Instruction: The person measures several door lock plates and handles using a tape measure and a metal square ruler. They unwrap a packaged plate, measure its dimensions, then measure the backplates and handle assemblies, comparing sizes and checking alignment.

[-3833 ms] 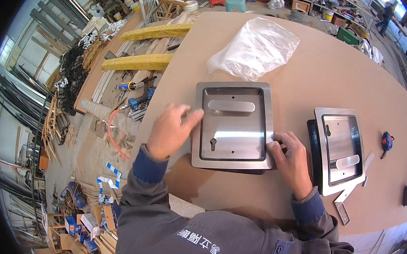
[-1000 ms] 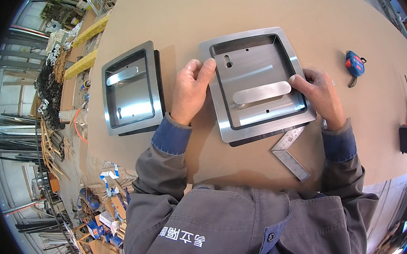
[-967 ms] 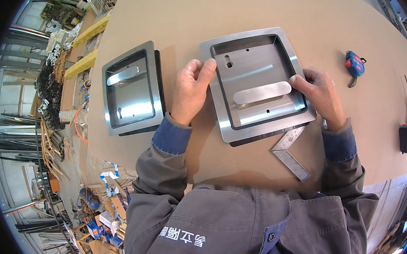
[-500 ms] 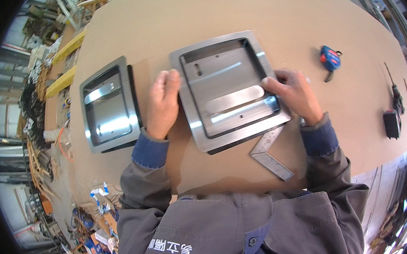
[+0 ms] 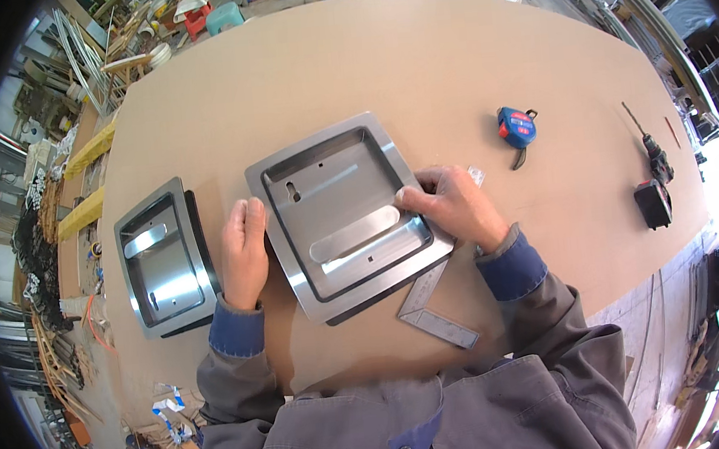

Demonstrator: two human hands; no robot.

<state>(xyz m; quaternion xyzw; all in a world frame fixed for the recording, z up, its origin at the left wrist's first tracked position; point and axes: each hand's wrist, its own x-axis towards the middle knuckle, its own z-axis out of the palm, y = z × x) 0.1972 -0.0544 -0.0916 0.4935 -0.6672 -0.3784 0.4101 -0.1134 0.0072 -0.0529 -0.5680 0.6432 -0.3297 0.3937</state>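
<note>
Since half a second ago, both hands keep their places on the big tray's sides, while the view has swung so that a tape and a drill now show at the right.

At 9 o'clock a small tray [image 5: 162, 267] lies on the table [image 5: 414, 66], its dark backing peeking out along its right edge. Just beside it the left hand [image 5: 244, 252] lies flat, fingers pressed together and pointing to 12, resting against the left rim of the big tray [image 5: 346, 213]. That tray sits tilted at the centre, with a rounded bar across its recessed middle. On its right rim the right hand [image 5: 452, 208] rests, fingers curled onto the edge. At 6 o'clock from that hand a steel square [image 5: 431, 312] pokes out from under the tray's corner. At 2 o'clock lies a blue tape [image 5: 518, 128], well apart, and farther right, near the table's edge, a drill [image 5: 653, 182].
</note>
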